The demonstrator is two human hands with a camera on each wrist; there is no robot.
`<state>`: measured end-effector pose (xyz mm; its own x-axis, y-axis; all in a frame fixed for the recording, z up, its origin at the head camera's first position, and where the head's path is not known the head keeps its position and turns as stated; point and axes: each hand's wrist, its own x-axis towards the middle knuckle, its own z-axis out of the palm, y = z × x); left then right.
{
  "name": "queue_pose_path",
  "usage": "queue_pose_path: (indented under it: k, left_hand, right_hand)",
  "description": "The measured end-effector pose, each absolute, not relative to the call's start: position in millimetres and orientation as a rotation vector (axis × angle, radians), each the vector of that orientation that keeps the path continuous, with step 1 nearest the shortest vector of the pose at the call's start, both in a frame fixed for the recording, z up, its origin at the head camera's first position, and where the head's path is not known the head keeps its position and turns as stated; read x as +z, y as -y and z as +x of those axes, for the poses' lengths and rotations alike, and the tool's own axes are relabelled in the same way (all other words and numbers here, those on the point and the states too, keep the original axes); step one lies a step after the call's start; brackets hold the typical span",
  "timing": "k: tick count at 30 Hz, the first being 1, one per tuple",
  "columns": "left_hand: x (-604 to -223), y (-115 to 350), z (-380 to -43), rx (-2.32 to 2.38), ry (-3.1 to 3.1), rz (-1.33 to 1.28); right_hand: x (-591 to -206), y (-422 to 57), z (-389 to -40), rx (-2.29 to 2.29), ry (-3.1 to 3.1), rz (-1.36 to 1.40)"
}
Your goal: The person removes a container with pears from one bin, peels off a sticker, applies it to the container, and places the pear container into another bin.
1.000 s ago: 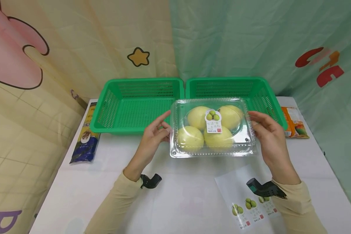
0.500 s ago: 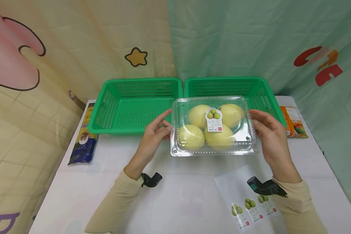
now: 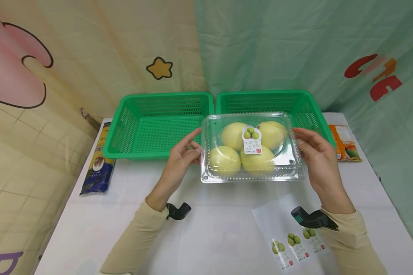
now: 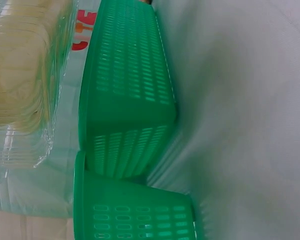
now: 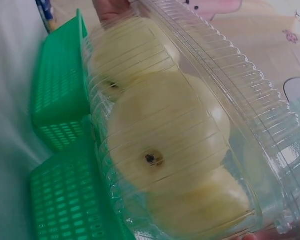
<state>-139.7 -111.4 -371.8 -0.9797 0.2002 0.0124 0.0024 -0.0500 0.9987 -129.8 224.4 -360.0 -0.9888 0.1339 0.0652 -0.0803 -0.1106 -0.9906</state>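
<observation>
Both hands hold a clear plastic clamshell box (image 3: pixel 254 178) up above the table, in front of the baskets. Several round pale-yellow pears (image 3: pixel 225 160) lie inside it. A white label (image 3: pixel 252 143) with a picture of green pears is on the lid, lying flat as far as I can see. The left hand (image 3: pixel 184 156) pinches the box's left end between fingers and thumb. At the opposite end the right hand (image 3: pixel 318 160) grips the edge, its fingertips partly hidden by the box. The right wrist view shows the pears (image 5: pixel 170 130) close up through the ribbed plastic.
Two green mesh baskets, left (image 3: pixel 165 154) and right (image 3: pixel 261 96), stand side by side at the back. A blue and yellow packet (image 3: pixel 98 168) lies at left, an orange packet (image 3: pixel 345 147) at right. A sheet of pear labels (image 3: pixel 297 248) lies by the right forearm.
The hands and box stay almost still. The head view has shifted a little, so the baskets appear slightly further left.
</observation>
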Motion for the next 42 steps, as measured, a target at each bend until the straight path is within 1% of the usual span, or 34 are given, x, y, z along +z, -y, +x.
queue_pose_path:
  k: [18,42]
  left_hand:
    - [-370.8,111.6,-145.5,2.192,-2.056,0.217]
    - [-367.5,106.8,-154.8,2.198,-2.083,0.182]
  right_hand:
    - [-353.3,-223.1,-134.3,2.238,1.983,-0.017]
    - [-352.2,-222.3,-140.6,2.223,2.002,-0.062]
